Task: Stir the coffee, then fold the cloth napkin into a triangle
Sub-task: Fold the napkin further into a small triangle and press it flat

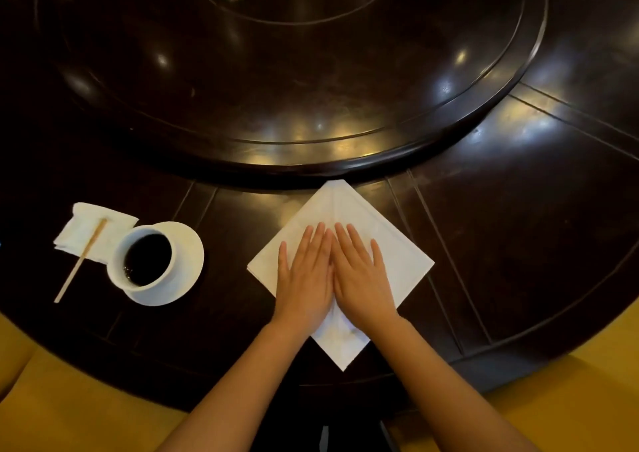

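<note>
The person presses both hands flat on the white cloth napkin (397, 261), which lies as a diamond on the dark surface (518, 244). The left hand (306, 275) and right hand (363, 275) touch side by side, fingers straight. The coffee cup (143, 261) stands well to the left, its wooden stirrer (81, 259) just beside it.

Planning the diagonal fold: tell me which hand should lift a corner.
Left or right, neither clearly: both the left hand and right hand press flat at the middle of the white square cloth napkin, each equally near its own side corner.
</note>
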